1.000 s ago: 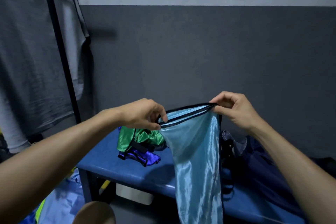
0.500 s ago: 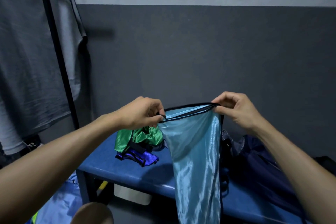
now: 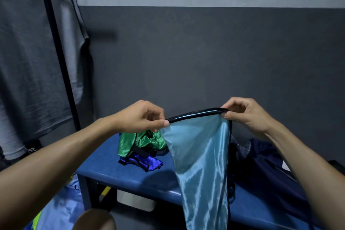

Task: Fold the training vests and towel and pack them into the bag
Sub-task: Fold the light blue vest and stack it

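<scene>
A shiny light-blue training vest [image 3: 201,160] with black trim hangs in the air over the blue bench [image 3: 119,173]. My left hand [image 3: 141,117] pinches its top edge at the left end. My right hand [image 3: 242,114] pinches the same edge at the right end, so the trim is stretched between them. On the bench behind lie a crumpled green vest [image 3: 138,142] and a dark-blue vest [image 3: 143,162] under it. A dark navy bag [image 3: 265,170] sits on the bench at the right, partly hidden by the hanging vest and my right arm.
A grey garment [image 3: 28,61] hangs from a black rack pole [image 3: 56,48] at the left. A grey wall stands close behind the bench. Under the bench sits a white box [image 3: 136,201]; light-blue cloth [image 3: 59,209] lies on the floor at the lower left. My knee [image 3: 93,220] shows at the bottom.
The two layers of the vest's top edge, slightly apart before, now lie together as one black trim line. My hands have stayed at about the same height and spacing.
</scene>
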`<state>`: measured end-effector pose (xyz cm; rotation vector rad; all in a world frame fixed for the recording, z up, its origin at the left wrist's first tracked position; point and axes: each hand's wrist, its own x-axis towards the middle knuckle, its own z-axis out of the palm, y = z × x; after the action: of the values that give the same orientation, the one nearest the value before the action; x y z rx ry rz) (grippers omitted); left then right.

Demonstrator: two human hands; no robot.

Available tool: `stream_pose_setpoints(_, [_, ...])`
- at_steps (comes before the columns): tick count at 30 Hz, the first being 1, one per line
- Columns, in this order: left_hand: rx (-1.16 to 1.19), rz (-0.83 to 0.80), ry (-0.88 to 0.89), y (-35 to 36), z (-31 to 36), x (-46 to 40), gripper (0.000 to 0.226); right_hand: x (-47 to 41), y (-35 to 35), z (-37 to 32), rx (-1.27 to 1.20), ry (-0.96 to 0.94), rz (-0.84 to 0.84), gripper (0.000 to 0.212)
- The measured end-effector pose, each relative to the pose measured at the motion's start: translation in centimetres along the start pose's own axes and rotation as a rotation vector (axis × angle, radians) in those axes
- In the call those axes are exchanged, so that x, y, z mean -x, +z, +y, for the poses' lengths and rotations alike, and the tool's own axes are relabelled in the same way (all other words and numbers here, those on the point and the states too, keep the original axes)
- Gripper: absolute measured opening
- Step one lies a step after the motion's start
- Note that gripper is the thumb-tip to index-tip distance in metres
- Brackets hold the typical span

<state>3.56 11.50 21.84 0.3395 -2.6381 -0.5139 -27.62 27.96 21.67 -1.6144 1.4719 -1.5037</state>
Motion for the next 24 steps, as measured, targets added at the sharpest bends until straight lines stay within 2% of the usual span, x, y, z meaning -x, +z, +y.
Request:
stream_pose_setpoints(4, [-0.146, 0.007, 0.085, 1.0, -0.8, 0.2, 0.019, 0.4, 0.2, -0.6, -0.089, 0.077, -0.135, 0.017])
stream_pose_setpoints(11, [-0.071, -0.071, 0.171, 4.8, -0.4, 0.3, 0.020, -0.3, 0.9, -2.0, -0.207, 0.053, -0.105, 0.013])
stream_pose_setpoints(13, [0.122, -0.107, 0.150, 4.7, 0.1, 0.6, 0.022, -0.4, 0.9, -1.3, -0.167, 0.079, -0.043, 0.013])
stream_pose_setpoints(16, [0.567, -0.067, 0.125, 3.7, 1.7, 0.9, 0.022, 0.0, 1.7, 1.0, -0.075, 0.128, 0.025, 0.015])
stream_pose_setpoints(18, [0.630, -0.008, 0.137, 2.9, 2.1, 0.5, 0.019, 0.4, 2.4, 2.4, -0.030, 0.133, -0.011, 0.017])
stream_pose_setpoints(21, [0.353, 0.032, 0.053, 2.0, 0.9, -0.2, 0.017, 0.9, 2.6, 2.6, -0.197, 0.130, -0.068, 0.015])
stream_pose_setpoints(24, [0.061, 0.113, 0.010, 1.3, -1.0, -0.4, 0.002, 1.1, 1.7, 2.1, -0.337, 0.172, -0.151, 0.028])
